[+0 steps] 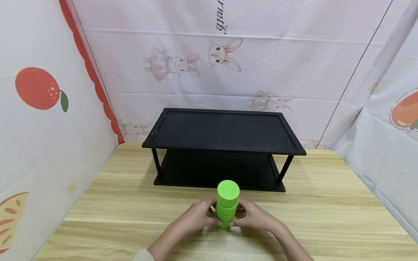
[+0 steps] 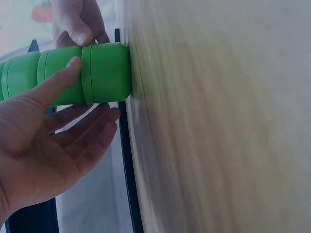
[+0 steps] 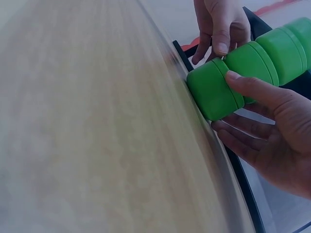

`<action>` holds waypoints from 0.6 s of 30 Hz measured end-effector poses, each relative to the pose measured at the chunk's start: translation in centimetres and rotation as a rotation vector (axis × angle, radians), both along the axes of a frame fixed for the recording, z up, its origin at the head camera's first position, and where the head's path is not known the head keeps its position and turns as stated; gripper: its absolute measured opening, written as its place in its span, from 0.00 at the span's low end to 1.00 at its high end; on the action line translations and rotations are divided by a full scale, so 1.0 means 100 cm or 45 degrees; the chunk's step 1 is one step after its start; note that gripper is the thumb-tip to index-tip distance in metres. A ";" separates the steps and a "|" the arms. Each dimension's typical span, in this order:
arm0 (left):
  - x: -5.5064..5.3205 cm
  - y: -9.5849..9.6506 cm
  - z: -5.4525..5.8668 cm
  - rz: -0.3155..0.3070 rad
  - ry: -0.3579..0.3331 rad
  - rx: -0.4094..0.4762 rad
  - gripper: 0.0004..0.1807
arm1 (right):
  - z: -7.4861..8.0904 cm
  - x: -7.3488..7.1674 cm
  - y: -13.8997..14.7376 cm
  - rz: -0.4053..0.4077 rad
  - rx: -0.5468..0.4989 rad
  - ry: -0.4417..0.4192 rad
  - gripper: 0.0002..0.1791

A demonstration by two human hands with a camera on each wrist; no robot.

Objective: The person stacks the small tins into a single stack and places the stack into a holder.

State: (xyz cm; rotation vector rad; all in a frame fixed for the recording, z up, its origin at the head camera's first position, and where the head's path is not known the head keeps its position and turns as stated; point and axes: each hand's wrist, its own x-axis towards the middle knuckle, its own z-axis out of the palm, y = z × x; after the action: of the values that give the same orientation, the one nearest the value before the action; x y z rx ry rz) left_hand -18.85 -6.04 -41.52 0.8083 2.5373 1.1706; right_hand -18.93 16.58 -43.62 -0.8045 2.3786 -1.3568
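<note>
We saw the left hand (image 1: 200,216) loosely curved, holding the green stack (image 1: 228,191) upright on the table (image 1: 130,214) before the shelf (image 1: 225,132); the right hand (image 1: 256,216) gripped likewise. Stacking looked done to us, letting go still left. Only the head view showed the stack's top; wrist views bared fine seams.

Smooth plastic, wood grain and creased cloth.
At the lower centre of the head view, the stacked green jars (image 1: 228,203) look like smooth plastic with a soft sheen; the counter (image 1: 114,197) along the bottom shows smooth wood grain; the black shelf (image 1: 222,130) mid-frame looks mostly matt; the printed hanging (image 1: 277,69) at the top looks like thin cloth, fold-creased and faintly satiny.
</note>
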 end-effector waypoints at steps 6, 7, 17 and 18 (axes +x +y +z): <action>-0.005 -0.002 -0.003 -0.024 -0.027 -0.007 0.27 | -0.002 -0.001 0.000 0.009 0.012 0.018 0.28; -0.006 -0.003 -0.003 -0.028 -0.030 -0.007 0.27 | -0.002 -0.001 0.001 0.008 0.012 0.016 0.28; -0.010 -0.003 -0.009 -0.085 -0.121 0.079 0.29 | -0.002 -0.001 0.001 -0.002 0.025 -0.006 0.26; -0.010 -0.003 -0.010 -0.089 -0.129 0.087 0.29 | -0.002 -0.001 0.002 -0.004 0.028 -0.007 0.27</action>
State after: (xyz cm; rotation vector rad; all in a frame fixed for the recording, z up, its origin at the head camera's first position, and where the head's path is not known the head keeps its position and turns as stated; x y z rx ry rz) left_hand -19.90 -6.32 -42.47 0.8246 2.3799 1.2492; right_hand -19.05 16.73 -43.78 -0.7910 2.3874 -1.3300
